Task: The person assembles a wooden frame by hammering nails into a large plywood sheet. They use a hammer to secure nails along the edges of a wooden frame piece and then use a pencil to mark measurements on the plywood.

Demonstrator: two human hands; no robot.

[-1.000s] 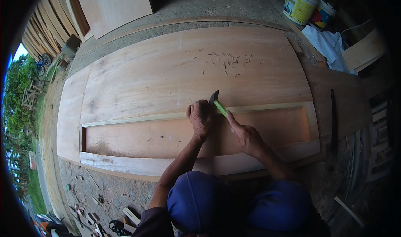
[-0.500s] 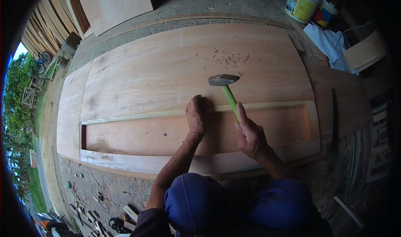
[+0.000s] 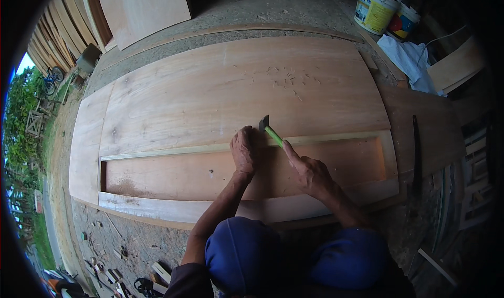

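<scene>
Reaching past blue-clad knees [image 3: 244, 253], the right hand [image 3: 313, 177] is clamped round a green-handled hammer [image 3: 273, 134], its head just beside the left hand [image 3: 243, 150]. That hand curls over the pale rail [image 3: 173, 151] of a wooden panel [image 3: 173, 103]; whether it pinches anything, I cannot tell. Beyond lie scattered nails [image 3: 291, 81]; farther off, two buckets [image 3: 374, 9].

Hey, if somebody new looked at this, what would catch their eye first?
Probably the green-handled hammer in the right hand, near the middle, its head just right of the curled left hand. Next, the scatter of thin, nail-like pieces on the pale wooden panel beyond the hands. Then the white-and-yellow bucket at the upper right.
</scene>
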